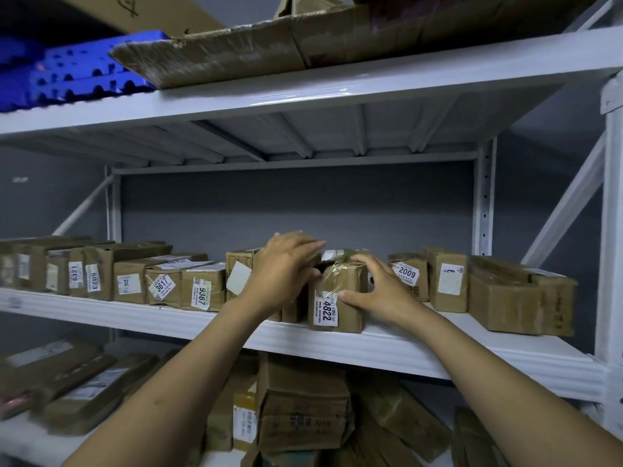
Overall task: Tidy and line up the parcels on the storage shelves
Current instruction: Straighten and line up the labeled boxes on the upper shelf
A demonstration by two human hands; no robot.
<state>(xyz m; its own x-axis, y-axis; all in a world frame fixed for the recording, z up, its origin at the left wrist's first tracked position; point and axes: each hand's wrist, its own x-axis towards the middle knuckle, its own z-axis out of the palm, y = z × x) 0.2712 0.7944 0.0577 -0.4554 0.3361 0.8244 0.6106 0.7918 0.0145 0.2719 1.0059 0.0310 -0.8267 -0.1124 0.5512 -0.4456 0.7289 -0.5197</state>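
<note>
2 hands up at the middle shelf (404, 345), both on the parcel row at frame centre. Firm grasp by right hand (377, 294) on parcel 4822 (337, 298): thumb flat on the front face, fingers curled over the top edge at its 3 o'clock corner. Fingers of left hand (286, 264) released, near straight, laid palm-down over the tops of the neighbour boxes (291, 311) at 9 o'clock of 4822; those mostly hidden under hand and wrist.

Parcel 4822 upright at the shelf's front lip, taped, label facing out, just beside the neighbour boxes. Apart from it at 3 o'clock: parcel 2009 (408, 274), set further back. Further along at 3 o'clock: tall box (448, 281) with a white label, then 1 long box (502, 298) lying flat near the rack upright.

At 9 o'clock of the hands: tagged box (236, 261) with a blank white tag, parcel 9367 (204, 288), parcel 3617 (163, 288), then a tight run of brown boxes out to the frame edge, labels forward, fronts roughly level.

At 12 o'clock: upper shelf (371, 82) carrying flattened cardboard (236, 52) overhanging the front edge, blue crate (84, 72) at its 9 o'clock.

At 6 o'clock: lower shelf (20, 443), parcels lying at mixed angles, 1 stacked pile (303, 399) under the forearms. Blur on the lower parcels, labels there unreadable.
</note>
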